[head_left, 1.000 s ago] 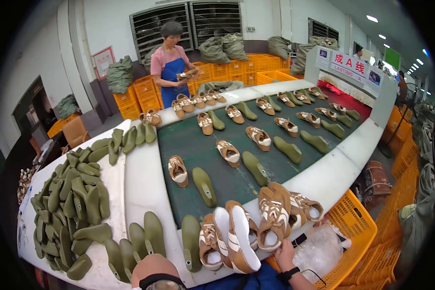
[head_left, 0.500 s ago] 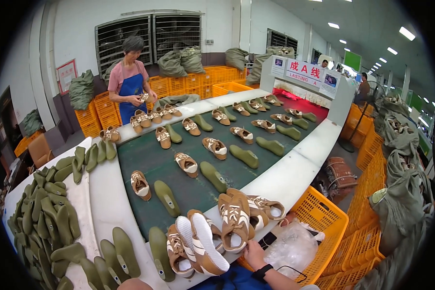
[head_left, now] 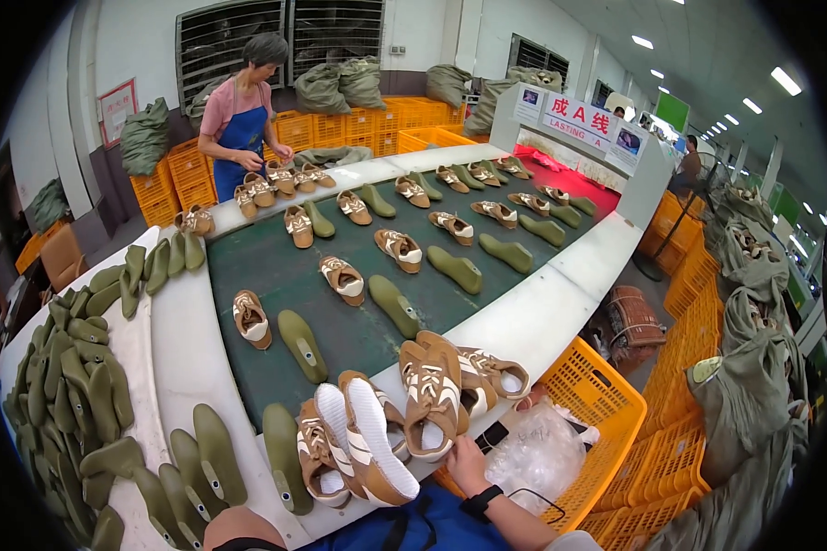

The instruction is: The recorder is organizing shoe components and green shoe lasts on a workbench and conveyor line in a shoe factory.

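My right hand point(head_left: 469, 466), with a black band at its wrist, is closed at the heel of a brown-and-white sneaker point(head_left: 429, 404) on the white ledge. Part of its fingers is hidden by the shoe. Other sneakers lie around it, one tipped to show its white sole point(head_left: 374, 441). An olive-green shoe last point(head_left: 287, 459) lies to their left. At the lower edge, a bit of my left hand or forearm point(head_left: 244, 525) shows; its fingers are out of sight. Sneakers and lasts point(head_left: 395, 306) lie in rows on the dark green belt point(head_left: 276, 289).
A big pile of lasts point(head_left: 69, 395) covers the left table. On my right stands an orange crate point(head_left: 606, 390) with clear plastic bags point(head_left: 542, 450). Stacked crates point(head_left: 657, 459) bear grey-green sacks point(head_left: 749, 386). Across the ledge stands a co-worker in a blue apron point(head_left: 241, 133).
The whole view has shifted slightly. My right hand keeps its place at the sneaker. The co-worker held a shoe in raised hands; now those hands are lowered over the row of sneakers.
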The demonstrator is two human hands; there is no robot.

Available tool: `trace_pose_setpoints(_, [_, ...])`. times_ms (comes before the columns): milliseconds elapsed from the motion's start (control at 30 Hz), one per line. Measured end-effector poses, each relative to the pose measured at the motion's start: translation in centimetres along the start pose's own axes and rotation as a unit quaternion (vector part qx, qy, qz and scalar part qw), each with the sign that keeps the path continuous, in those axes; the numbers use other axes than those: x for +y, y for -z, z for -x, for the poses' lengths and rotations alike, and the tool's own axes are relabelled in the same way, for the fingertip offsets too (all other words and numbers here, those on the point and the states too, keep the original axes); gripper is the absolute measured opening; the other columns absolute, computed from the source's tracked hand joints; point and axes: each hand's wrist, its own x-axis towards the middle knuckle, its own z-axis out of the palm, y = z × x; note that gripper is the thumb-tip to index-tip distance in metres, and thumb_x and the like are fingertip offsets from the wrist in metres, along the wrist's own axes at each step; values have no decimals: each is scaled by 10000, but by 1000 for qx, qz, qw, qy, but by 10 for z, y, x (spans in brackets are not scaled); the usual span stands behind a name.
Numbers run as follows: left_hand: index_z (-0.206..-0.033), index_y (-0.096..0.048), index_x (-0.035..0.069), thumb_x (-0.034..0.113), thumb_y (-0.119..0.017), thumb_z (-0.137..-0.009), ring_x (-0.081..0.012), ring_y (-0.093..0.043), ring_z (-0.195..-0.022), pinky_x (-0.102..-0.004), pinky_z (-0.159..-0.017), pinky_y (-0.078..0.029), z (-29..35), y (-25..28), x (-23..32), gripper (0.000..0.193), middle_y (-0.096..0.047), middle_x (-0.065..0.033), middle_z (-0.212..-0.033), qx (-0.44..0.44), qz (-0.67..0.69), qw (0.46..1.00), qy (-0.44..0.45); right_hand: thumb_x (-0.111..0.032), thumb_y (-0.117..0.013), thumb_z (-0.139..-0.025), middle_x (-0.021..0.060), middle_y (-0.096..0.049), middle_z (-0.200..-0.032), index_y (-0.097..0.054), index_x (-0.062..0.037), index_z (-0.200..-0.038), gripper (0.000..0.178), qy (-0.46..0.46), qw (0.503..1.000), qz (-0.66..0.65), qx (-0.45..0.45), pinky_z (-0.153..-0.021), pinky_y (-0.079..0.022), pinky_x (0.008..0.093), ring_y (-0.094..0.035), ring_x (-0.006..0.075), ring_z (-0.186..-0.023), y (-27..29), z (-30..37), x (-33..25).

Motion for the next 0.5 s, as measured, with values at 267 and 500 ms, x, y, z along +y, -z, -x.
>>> trace_pose_setpoints(267, [-893, -632, -35, 167, -607, -859, -347, -510, -956, -418, -783, -463, -9, 0, -11, 207, -568, -215, -1022, 5, 68, 998, -12, -105, -578, -750, 132, -530, -760, -506, -61, -806, 101, 1, 1000, -6, 6, -609, -458, 426, -555, 326, -719, 2, -1, 3])
trace_pose_setpoints(500, [-894, -637, -44, 177, -612, -856, -347, -535, -901, -421, -807, -451, -10, -2, -11, 226, -573, -217, -1026, 8, 36, 999, -20, -99, -577, -746, 131, -528, -760, -510, -62, -818, 105, 7, 1000, 1, 8, -605, -460, 426, -556, 324, -712, 1, -1, 4])
